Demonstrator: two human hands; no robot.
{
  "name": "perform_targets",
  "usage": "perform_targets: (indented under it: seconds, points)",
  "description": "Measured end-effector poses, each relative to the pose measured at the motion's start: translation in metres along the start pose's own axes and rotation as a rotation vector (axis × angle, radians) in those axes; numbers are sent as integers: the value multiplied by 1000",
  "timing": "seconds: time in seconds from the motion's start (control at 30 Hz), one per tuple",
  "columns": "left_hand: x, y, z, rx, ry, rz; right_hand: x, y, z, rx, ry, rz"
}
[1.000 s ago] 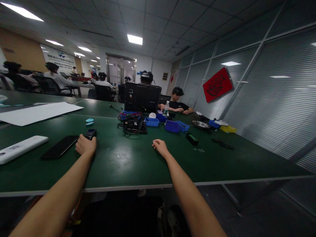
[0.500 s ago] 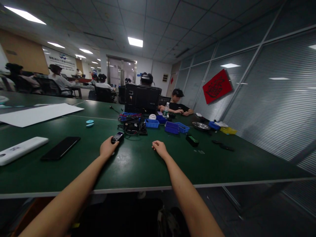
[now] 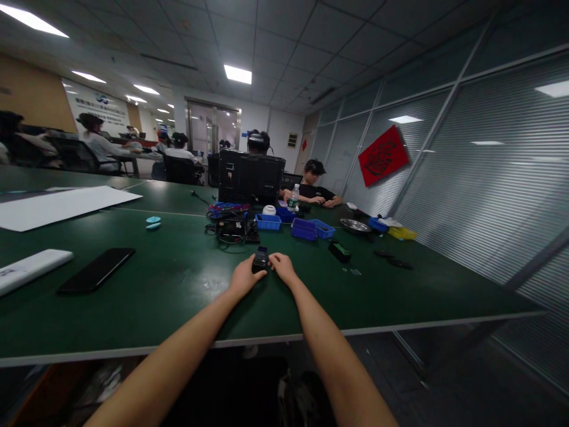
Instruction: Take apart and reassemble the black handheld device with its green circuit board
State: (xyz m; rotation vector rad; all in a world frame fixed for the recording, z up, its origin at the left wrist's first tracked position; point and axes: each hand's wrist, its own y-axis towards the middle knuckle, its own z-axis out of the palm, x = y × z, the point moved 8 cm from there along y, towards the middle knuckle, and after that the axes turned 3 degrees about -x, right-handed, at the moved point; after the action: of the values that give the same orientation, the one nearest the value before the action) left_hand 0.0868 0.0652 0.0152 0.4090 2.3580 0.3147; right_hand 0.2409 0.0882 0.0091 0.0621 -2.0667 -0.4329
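My left hand (image 3: 244, 277) is closed around a small black box-shaped device (image 3: 260, 258) with a dark screen-like face, gripping it by its left and near side. The device is at the tabletop in front of me; whether it rests on the surface I cannot tell. Just right of it is my right hand (image 3: 283, 268), its fingers curled together and the tips close to the device's right edge. What those fingers pinch, if anything, is too small to make out. Beyond the device lie a black boxy unit with cables (image 3: 231, 228) and a blue tray (image 3: 268, 222).
On the green table (image 3: 178, 302) lie a black phone (image 3: 96, 270), a white bar-shaped object (image 3: 33, 270) and a turquoise case (image 3: 153, 222) at left. Rightward are a black-green box (image 3: 340, 251), metal bowl (image 3: 355, 225) and water bottle (image 3: 293, 198). A monitor (image 3: 251, 176) stands behind; a person (image 3: 317, 187) sits across.
My left hand has carried the black device rightward, bringing it next to my right hand. The right hand has shifted slightly left. The view has turned a little to the right.
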Motion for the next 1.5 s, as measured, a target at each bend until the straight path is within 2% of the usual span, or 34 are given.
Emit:
perform_targets:
  seconds: [0.1,0.2,0.27,0.4,0.47,0.63,0.9,1.03,1.2,1.3,1.37,1.5]
  points:
    - [-11,-4,15,59,-58,75,1,0,-14,-111,-71,-4]
    - [-8,-3,17,81,-132,74,2,-3,-22,-187,-73,14]
    - [-1,0,11,45,-206,33,9,-7,-18,-164,-124,-24]
    - [12,5,-6,-72,-273,-65,22,-16,-3,-47,-393,-109]
    - [19,5,-12,-113,-283,-117,20,-17,-4,-41,-474,-74]
    - [29,5,-20,-178,-291,-165,9,-11,-21,-118,-535,41]
    - [38,7,-19,-158,-285,-212,-1,-10,-46,-243,-662,117]
    - [39,7,-20,-161,-275,-201,-14,-10,-63,-308,-670,212]
    - [38,7,-18,-141,-257,-193,-28,-11,-88,-447,-655,289]
    - [39,8,-16,-135,-252,-193,-26,-14,-100,-529,-615,299]
    - [39,8,-16,-129,-248,-190,-16,-19,-110,-634,-587,255]
    - [38,7,-16,-121,-243,-189,9,-30,-127,-853,-424,54]
